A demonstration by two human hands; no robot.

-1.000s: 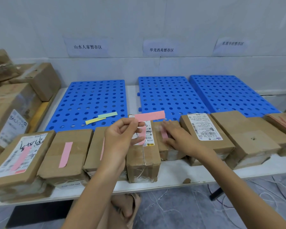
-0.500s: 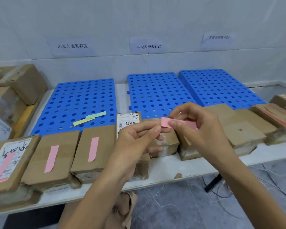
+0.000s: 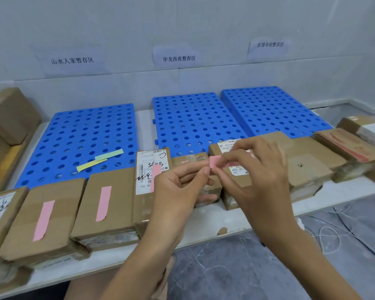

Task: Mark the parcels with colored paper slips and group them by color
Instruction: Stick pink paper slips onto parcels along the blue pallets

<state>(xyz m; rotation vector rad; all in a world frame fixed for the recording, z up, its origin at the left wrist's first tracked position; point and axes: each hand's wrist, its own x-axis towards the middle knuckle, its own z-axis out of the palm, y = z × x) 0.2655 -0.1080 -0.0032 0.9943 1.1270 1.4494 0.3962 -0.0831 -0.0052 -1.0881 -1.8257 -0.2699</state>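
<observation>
Clearly, in the head view, I am mid-marking; my left hand point(image 3: 178, 187) and right hand point(image 3: 258, 176) both pinch a short pink paper slip point(image 3: 214, 161) between thumb and fingertips, above the row of parcels at the white shelf point(image 3: 204, 226) front; two brown cardboard parcels point(image 3: 59, 213) at left already carry pink strips; the label-topped brown cardboard parcel point(image 3: 236, 188) under my right hand shows none that I can see; next, I judge, the slip must go down flat onto it; the blue perforated plastic pallets point(image 3: 193, 118) hold no parcels yet, so grouping remains.
</observation>
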